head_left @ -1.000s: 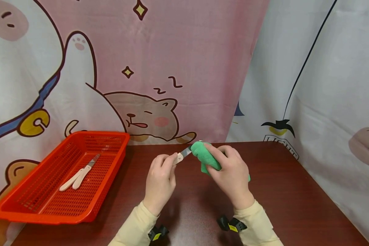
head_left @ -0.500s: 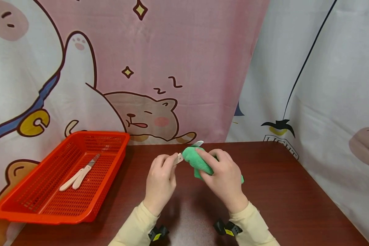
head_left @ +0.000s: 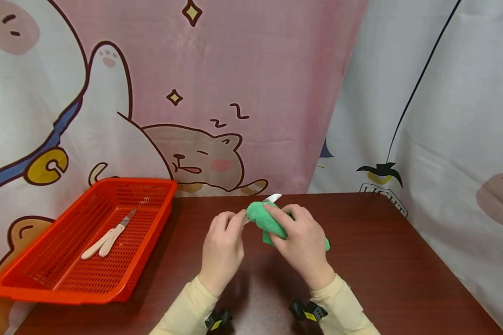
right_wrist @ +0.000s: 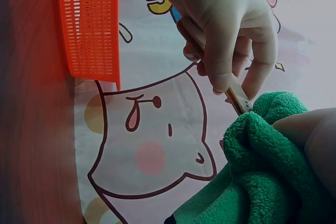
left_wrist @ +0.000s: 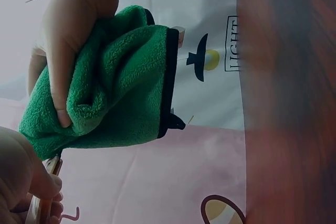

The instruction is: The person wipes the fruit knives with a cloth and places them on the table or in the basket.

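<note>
Above the table, my left hand [head_left: 222,249] grips the handle of a folding knife [right_wrist: 239,98]. A green towel [head_left: 263,217] with dark edging is wrapped round the blade close to the handle, and my right hand [head_left: 302,244] pinches it there. Only the shiny blade tip [head_left: 273,197] sticks out past the towel in the head view; the rest of the blade is hidden. In the left wrist view, loose folds of the towel [left_wrist: 121,87] hang from my right hand. A second folding knife [head_left: 105,242], its white handle split in two, lies in the orange basket [head_left: 123,286].
The basket stands at the left of the dark brown table [head_left: 381,260]. Behind the table hangs a pink and white cartoon curtain [head_left: 276,93]. Each wrist carries a small black camera [head_left: 309,311].
My right hand has slid the towel leftward along the blade to the handle, so the blade tip now shows beyond it. Lately my left hand has shifted slightly right. The basket has stayed put.
</note>
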Tool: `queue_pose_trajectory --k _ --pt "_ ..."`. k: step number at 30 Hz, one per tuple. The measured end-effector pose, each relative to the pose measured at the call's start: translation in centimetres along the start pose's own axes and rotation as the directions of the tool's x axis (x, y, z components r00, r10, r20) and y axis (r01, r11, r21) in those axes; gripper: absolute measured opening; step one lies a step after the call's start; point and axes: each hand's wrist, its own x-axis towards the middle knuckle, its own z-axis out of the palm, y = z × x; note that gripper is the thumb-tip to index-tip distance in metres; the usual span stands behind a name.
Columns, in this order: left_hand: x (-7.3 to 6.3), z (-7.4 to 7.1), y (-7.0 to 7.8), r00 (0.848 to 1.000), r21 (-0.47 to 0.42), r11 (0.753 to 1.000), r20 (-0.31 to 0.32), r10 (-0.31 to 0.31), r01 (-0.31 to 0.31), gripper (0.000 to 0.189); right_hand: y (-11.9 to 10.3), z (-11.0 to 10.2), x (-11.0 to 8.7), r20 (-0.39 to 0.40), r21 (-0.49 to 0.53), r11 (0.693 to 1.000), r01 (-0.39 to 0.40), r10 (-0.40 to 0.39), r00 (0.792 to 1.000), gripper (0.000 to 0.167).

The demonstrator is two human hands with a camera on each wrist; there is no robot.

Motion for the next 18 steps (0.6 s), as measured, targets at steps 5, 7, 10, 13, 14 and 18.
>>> queue_pose_trajectory --k 5,7,10,13,14,18 --pt "0.0 0.0 0.2 1.0 0.025 1.0 0.014 0.003 -0.003 0.037 0.0 0.0 0.0 0.007 0.0 1.0 -0.004 0.004 1.0 0.053" --pt "0.1 -0.1 0.3 1.0 0.034 0.999 0.015 0.005 -0.005 0.037 0.0 0.0 0.1 0.011 0.002 1.0 -0.005 0.005 1.0 0.053" --pt "0.1 -0.1 0.3 1.0 0.048 0.999 0.019 0.003 -0.004 0.037 0.1 -0.1 0.1 0.012 -0.001 1.0 -0.007 0.007 1.0 0.053" --pt "0.0 0.0 0.3 1.0 0.06 0.998 0.012 0.007 -0.007 0.038 0.4 -0.1 0.1 0.001 -0.015 1.0 -0.001 0.001 1.0 0.054" --pt "0.0 0.0 0.3 1.0 0.064 0.998 0.006 0.01 -0.01 0.038 0.5 0.0 0.1 -0.005 -0.021 1.0 0.001 -0.001 1.0 0.055" --pt "0.0 0.1 0.3 1.0 0.072 0.997 -0.014 0.019 -0.017 0.041 1.2 -0.1 0.1 -0.035 -0.042 0.999 0.001 -0.002 0.999 0.056"
